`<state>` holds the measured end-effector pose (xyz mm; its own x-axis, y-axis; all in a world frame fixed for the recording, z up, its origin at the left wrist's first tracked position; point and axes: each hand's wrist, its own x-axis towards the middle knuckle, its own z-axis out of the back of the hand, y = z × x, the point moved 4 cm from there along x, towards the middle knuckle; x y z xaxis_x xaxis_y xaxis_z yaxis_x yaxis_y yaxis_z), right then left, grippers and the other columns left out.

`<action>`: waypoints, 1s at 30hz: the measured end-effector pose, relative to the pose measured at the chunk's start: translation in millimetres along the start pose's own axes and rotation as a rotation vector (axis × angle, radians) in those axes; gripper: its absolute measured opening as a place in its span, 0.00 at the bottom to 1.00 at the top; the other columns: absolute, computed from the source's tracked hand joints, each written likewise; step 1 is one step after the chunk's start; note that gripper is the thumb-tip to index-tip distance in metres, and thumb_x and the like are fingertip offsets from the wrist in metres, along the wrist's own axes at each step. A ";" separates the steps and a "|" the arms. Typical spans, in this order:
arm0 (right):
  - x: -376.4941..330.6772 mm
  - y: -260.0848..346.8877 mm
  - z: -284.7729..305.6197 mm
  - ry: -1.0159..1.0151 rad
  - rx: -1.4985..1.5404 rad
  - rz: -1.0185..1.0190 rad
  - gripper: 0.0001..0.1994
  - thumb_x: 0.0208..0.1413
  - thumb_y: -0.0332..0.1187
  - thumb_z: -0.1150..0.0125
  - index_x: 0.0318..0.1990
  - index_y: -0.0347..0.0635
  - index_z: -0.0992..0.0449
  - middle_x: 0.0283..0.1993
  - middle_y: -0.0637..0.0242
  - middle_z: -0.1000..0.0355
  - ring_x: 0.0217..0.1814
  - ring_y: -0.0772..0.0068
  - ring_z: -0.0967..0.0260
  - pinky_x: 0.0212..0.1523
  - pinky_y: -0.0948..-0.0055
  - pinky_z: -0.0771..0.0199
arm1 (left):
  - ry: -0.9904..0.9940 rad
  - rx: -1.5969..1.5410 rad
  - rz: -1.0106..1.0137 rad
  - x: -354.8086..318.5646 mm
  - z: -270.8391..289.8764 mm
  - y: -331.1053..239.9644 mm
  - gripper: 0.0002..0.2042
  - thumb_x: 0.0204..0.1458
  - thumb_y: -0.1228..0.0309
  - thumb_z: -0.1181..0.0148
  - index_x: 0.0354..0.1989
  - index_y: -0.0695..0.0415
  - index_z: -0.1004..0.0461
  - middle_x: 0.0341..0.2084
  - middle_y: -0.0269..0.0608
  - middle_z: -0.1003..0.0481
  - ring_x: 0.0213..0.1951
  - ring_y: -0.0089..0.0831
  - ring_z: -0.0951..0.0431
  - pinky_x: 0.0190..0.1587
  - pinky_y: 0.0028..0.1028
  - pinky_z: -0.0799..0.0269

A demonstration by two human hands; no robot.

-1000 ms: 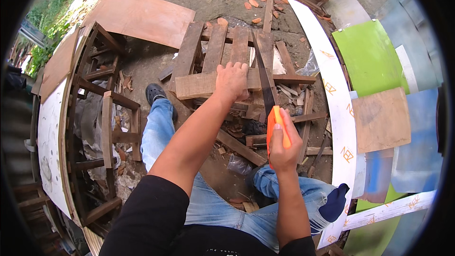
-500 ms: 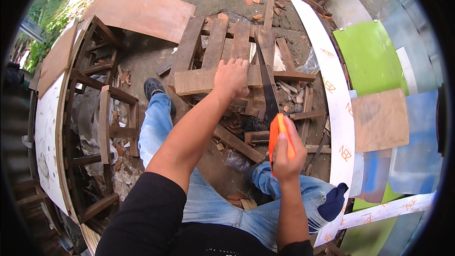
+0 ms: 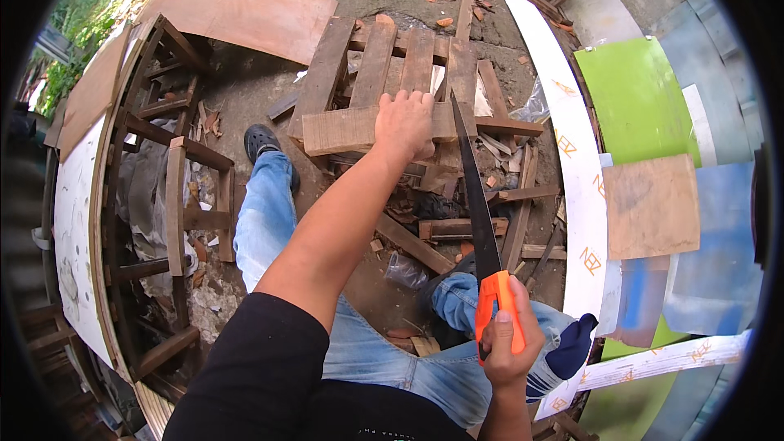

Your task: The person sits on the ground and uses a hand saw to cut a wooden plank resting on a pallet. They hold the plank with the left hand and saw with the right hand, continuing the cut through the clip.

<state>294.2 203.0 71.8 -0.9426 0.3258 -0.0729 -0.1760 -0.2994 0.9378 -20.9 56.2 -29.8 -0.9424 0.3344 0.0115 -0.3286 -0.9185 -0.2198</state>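
My left hand is closed over a short wooden plank, its fingers curled across the far edge. The plank lies crosswise on a low slatted wooden bench. In my right hand is the orange handle of a handsaw, with the thumb pressed along its side. The saw's long dark blade points away from me, and its tip end lies by the plank's right end, right of my left hand. Whether the teeth touch the wood cannot be made out.
Wood offcuts and scraps litter the ground below the bench. A wooden frame stands at the left, a plywood sheet lies beyond it. Along the right runs a white strip beside a green panel. My shoe is left of the bench.
My right hand has drawn the saw back toward me, so less of the blade reaches past the plank. My left hand keeps its grip on the plank.
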 end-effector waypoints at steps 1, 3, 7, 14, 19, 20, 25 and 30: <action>9.3 1.7 -2.7 0.021 -0.006 -0.055 0.23 0.67 0.31 0.48 0.65 0.23 0.31 0.52 0.48 0.23 0.51 0.65 0.24 0.54 0.68 0.25 | -0.005 0.007 -0.007 -0.7 -0.7 0.3 0.26 0.37 0.69 0.28 0.50 0.52 0.27 0.48 0.37 0.23 0.55 0.37 0.25 0.58 0.41 0.34; 45.1 3.5 -16.0 0.013 -0.013 -0.100 0.22 0.67 0.30 0.48 0.64 0.24 0.30 0.54 0.47 0.22 0.54 0.64 0.24 0.57 0.68 0.26 | -0.009 0.021 -0.020 -1.7 -1.3 0.8 0.27 0.37 0.70 0.29 0.50 0.53 0.28 0.49 0.38 0.24 0.55 0.37 0.25 0.58 0.41 0.34; 136.1 4.2 -50.3 -0.006 0.050 0.106 0.20 0.67 0.29 0.47 0.62 0.27 0.27 0.59 0.47 0.23 0.61 0.62 0.25 0.63 0.69 0.30 | -0.005 0.003 -0.001 -2.9 -0.1 1.3 0.26 0.37 0.71 0.30 0.50 0.53 0.27 0.48 0.38 0.24 0.55 0.37 0.25 0.57 0.41 0.34; 89.5 -14.4 -39.5 -0.007 0.003 0.107 0.21 0.66 0.28 0.46 0.63 0.26 0.28 0.60 0.47 0.24 0.63 0.62 0.26 0.65 0.68 0.31 | 0.034 0.017 0.086 3.3 5.0 -1.3 0.26 0.37 0.68 0.29 0.49 0.53 0.28 0.48 0.39 0.24 0.56 0.38 0.25 0.56 0.41 0.34; 10.8 6.0 10.4 0.000 -0.021 -0.047 0.23 0.66 0.30 0.48 0.64 0.24 0.30 0.59 0.44 0.24 0.62 0.59 0.26 0.64 0.65 0.30 | -0.037 0.001 0.056 3.7 0.0 0.5 0.25 0.37 0.67 0.28 0.47 0.54 0.28 0.46 0.40 0.23 0.54 0.39 0.25 0.56 0.41 0.34; 7.3 11.4 16.4 -0.003 -0.056 -0.105 0.23 0.66 0.30 0.48 0.64 0.24 0.30 0.59 0.44 0.24 0.62 0.60 0.26 0.64 0.65 0.30 | -0.034 0.002 0.039 3.0 -1.1 1.0 0.26 0.37 0.66 0.28 0.47 0.54 0.28 0.46 0.40 0.23 0.54 0.39 0.25 0.56 0.41 0.34; 78.4 14.8 -6.9 -0.007 -0.065 -0.105 0.22 0.66 0.30 0.47 0.63 0.25 0.29 0.58 0.45 0.23 0.62 0.62 0.26 0.63 0.66 0.29 | -0.014 -0.018 -0.008 -2.1 -2.1 -1.1 0.25 0.38 0.69 0.30 0.49 0.53 0.28 0.47 0.39 0.24 0.54 0.37 0.25 0.57 0.40 0.35; 151.1 -1.9 -51.5 0.034 -0.066 0.148 0.20 0.67 0.29 0.44 0.62 0.28 0.27 0.58 0.47 0.22 0.62 0.63 0.26 0.63 0.69 0.30 | -0.031 0.013 -0.016 -10.1 1.4 -7.9 0.25 0.38 0.69 0.29 0.49 0.53 0.27 0.47 0.39 0.24 0.55 0.38 0.25 0.56 0.41 0.33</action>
<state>137.5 206.7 41.5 -0.9684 0.2441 0.0518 -0.0521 -0.4005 0.9148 -8.9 59.8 -26.8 -0.9385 0.3423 0.0452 -0.3440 -0.9159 -0.2067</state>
